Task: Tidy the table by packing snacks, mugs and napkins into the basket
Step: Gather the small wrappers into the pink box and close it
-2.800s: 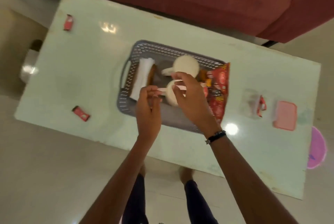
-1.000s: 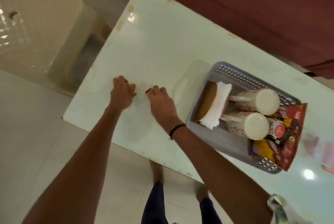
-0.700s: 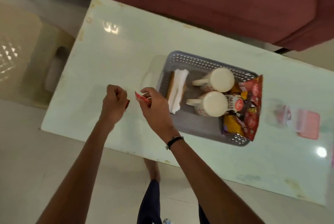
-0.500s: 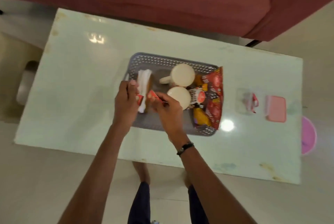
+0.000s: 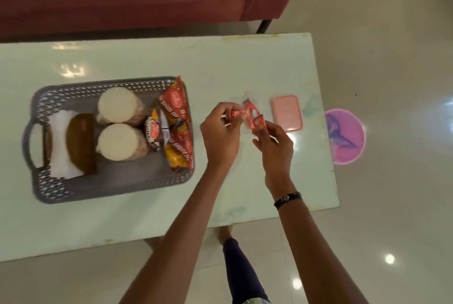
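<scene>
Pale bench (image 5: 122,218) carries the grey basket (image 5: 110,188) at its left, already loaded with two mugs (image 5: 117,105) lying side by side, napkins (image 5: 58,147) stacked at the handle end and snack bags (image 5: 179,117) wedged upright on the right wall, probably to save room. Right of the basket, well apart from it, left hand (image 5: 220,137) pinches one small red packet (image 5: 232,114), right hand (image 5: 274,147) pinches another (image 5: 257,122). Both hover near a pink lid (image 5: 286,112), likely gathering loose packets together.
</scene>
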Motion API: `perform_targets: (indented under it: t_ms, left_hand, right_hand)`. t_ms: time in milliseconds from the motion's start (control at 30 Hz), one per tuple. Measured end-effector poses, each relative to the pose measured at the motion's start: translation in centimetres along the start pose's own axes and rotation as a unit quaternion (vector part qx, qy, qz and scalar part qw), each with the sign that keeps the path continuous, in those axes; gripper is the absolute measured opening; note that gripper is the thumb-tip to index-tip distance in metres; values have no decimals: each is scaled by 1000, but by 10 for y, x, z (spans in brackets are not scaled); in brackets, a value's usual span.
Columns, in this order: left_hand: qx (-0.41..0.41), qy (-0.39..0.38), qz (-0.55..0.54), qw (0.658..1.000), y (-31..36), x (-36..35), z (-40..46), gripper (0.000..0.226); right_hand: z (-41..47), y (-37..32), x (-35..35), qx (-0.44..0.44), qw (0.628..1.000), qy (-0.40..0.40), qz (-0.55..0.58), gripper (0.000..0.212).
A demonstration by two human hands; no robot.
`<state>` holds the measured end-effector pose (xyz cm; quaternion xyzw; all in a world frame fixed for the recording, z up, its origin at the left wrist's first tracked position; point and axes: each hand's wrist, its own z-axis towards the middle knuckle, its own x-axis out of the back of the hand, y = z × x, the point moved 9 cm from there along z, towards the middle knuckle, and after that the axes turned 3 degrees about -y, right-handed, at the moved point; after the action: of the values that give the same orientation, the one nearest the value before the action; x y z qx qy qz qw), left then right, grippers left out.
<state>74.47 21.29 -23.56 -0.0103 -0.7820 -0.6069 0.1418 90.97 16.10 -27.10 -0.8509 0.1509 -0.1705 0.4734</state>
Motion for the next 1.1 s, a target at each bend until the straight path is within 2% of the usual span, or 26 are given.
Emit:
perform_targets:
  t_ms: [100,167,300,400,533,633,733,867,967,1100]
  left_hand:
    - [-8,47,12,999,3,-28,6,10]
    - [11,34,17,999,-8,-47,10,15]
    - [65,6,35,997,-37,-64,8,27]
    - [65,29,49,996,-39,-57,4,27]
    - [63,33,64,995,-40,-55,6,26]
    - [69,28,71,995,-42,-54,6,32]
    - [78,20,78,994,-43,-54,7,35]
    - [109,22,62,992,-57,-50,16,34]
    - [130,10,53,990,-65,-50,22,34]
    - [146,-25,51,988,-69,-56,29,35]
  right_hand:
    - [22,4,25,3,999,31,-34,23]
    - [32,5,35,18,996,46,-70,21]
    - [41,6,41,26,995,71,-71,20]
    - [49,-1,31,34,994,62,-80,19]
    - [64,-10,9,47,992,5,-115,22]
    - [74,-7,21,62,983,50,-163,26]
    - [89,-1,46,84,962,97,-243,38]
    - [117,15,64,68,916,97,-382,70]
    - [131,22,66,37,902,77,-423,84]
    - [139,21,68,-2,904,62,-422,87]
